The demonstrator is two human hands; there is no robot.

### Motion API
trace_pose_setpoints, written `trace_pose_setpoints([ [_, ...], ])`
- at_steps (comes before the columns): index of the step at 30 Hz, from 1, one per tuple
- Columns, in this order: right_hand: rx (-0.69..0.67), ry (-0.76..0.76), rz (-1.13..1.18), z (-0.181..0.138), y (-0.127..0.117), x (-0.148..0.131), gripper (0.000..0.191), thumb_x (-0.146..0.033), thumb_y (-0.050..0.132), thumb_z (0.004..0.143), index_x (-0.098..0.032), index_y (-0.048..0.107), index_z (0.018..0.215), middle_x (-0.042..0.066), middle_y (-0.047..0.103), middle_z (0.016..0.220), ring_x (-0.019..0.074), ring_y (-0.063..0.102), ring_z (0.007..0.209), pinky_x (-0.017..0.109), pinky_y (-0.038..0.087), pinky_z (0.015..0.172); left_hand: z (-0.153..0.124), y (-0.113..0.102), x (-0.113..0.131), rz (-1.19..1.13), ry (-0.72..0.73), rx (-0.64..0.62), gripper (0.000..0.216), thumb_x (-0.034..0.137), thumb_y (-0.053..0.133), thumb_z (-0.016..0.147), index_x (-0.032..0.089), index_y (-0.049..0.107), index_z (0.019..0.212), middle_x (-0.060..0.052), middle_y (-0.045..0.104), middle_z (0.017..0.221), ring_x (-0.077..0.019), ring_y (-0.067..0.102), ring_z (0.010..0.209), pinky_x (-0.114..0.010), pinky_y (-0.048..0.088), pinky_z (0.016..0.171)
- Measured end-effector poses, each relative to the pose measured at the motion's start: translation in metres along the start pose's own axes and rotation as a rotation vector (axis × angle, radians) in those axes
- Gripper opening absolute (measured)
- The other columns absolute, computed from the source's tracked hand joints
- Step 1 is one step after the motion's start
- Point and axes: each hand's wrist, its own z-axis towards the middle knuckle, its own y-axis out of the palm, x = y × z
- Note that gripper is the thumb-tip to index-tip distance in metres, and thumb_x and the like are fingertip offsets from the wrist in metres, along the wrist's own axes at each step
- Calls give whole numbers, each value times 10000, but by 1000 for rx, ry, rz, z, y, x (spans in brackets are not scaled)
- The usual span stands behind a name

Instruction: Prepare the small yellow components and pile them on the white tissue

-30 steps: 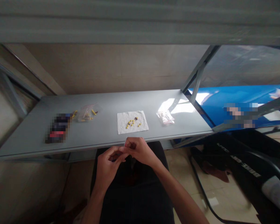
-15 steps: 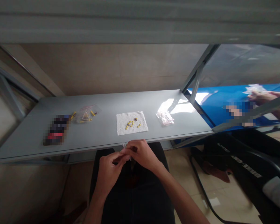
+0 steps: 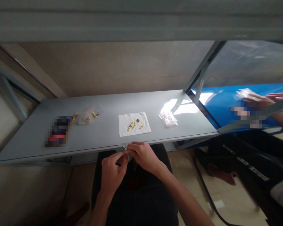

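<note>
Bag [image 3: 124, 146] is just before the table [image 3: 101, 133], pinched in the closed fingertips of left hand [image 3: 113, 168] and right hand [image 3: 143, 154]; likely light, limp, slippery, best held by its edges.

The table [image 3: 108, 125] is grey and smooth, mostly matt, with glossy glare toward its back right corner. Near the middle of its front edge lies a matt, crinkled white sheet [image 3: 124, 121], tissue or cloth; the yellow pieces [image 3: 133, 124] on it look smooth, too small to tell their material. Thin, shiny clear plastic makes the zip bags [image 3: 168, 120] near the right edge, the larger bag [image 3: 87, 113] left of centre and the small bag [image 3: 124, 146] in the hands [image 3: 142, 156]. Past the right edge, the blue surface [image 3: 217, 106] is glossy
</note>
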Motion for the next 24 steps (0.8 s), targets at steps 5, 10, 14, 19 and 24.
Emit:
trace_pose_setpoints([
  [5, -3, 55, -153, -1, -5, -3, 277, -278, 602, 1036, -170, 648, 785, 25, 630, 754, 118, 520, 641, 267, 282, 622, 0, 2, -13, 223, 98, 172, 177, 225, 580, 952, 189, 733, 871, -21, 767, 776, -165, 717, 632, -254, 520, 638],
  [10, 114, 79, -65, 2, -4, -7, 134, -163, 585, 982, -177, 639, 860, 27, 651, 802, 127, 575, 683, 242, 361, 645, 1, 5, -8, 268, 190, 225, 69, 212, 602, 962, 192, 668, 957, -58, 743, 903, -219, 726, 854, -329, 562, 792],
  [14, 134, 69, 269, 6, -8, -6, 115, -132, 559, 944, -185, 636, 878, 6, 683, 810, 119, 641, 735, 213, 463, 697, 11, -1, -10, 167, 393, 102, 673, 432, 711, 933, 174, 441, 1494, -193, 572, 1471, -356, 495, 1436, -549, 436, 1172],
  [19, 30, 89, 573, 9, -14, 7, 122, -248, 560, 971, -182, 649, 921, 4, 679, 810, 105, 622, 648, 203, 510, 605, 31, -7, -26, 132, 495, -81, 862, 515, 732, 906, 259, 292, 1602, -154, 541, 1514, -348, 466, 1466, -651, 236, 1280],
  [24, 44, 76, 524, 14, -17, 20, 112, -214, 579, 936, -168, 681, 936, 27, 704, 861, 114, 644, 700, 188, 501, 587, 50, -7, -28, 43, 478, -126, 735, 504, 809, 836, 288, 495, 1464, -104, 602, 1313, -307, 578, 1307, -593, 333, 1258],
])
